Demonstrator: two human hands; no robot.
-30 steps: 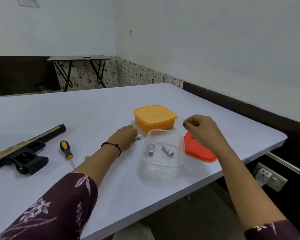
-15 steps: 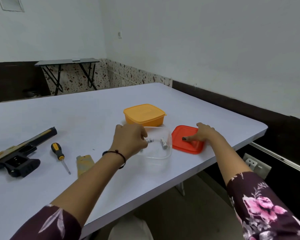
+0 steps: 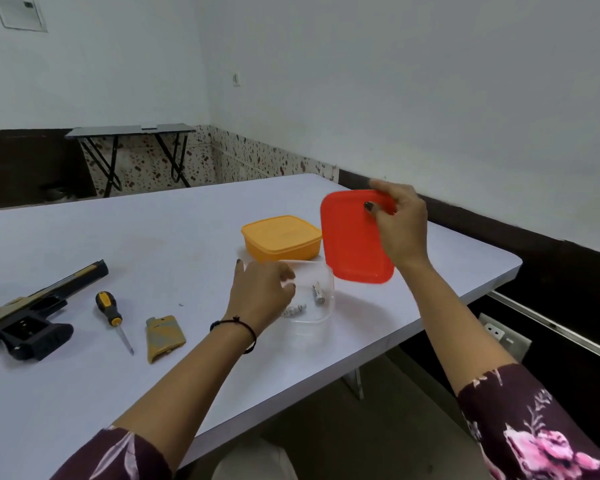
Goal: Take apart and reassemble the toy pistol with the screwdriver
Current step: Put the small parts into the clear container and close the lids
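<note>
- Right hand (image 3: 397, 226): raised above the desk (image 3: 153, 244), pinching the upper edge of a red lid (image 3: 354, 244) between thumb and fingers; the lid hangs nearly upright, clear of the desk surface.
- Left hand (image 3: 262, 294): fingers loosely curled, resting at the near-left rim of a clear container (image 3: 321, 299); whether it grips the rim cannot be told.
- Clear container: lies below and left of the right hand, uncovered, holding batteries (image 3: 317, 292).
- Orange box (image 3: 281, 237): closed, just beyond the left hand, touching or just beside the clear container.
- Toy pistol (image 3: 28, 320): lies flat on the desk well to the left of the left hand, untouched by either hand.
- Screwdriver (image 3: 110, 313): lies on the desk between the pistol and the left hand, tip toward the near edge.
- Yellow-grey cover piece (image 3: 163, 336): lies just right of the screwdriver, left of the left forearm.
</note>
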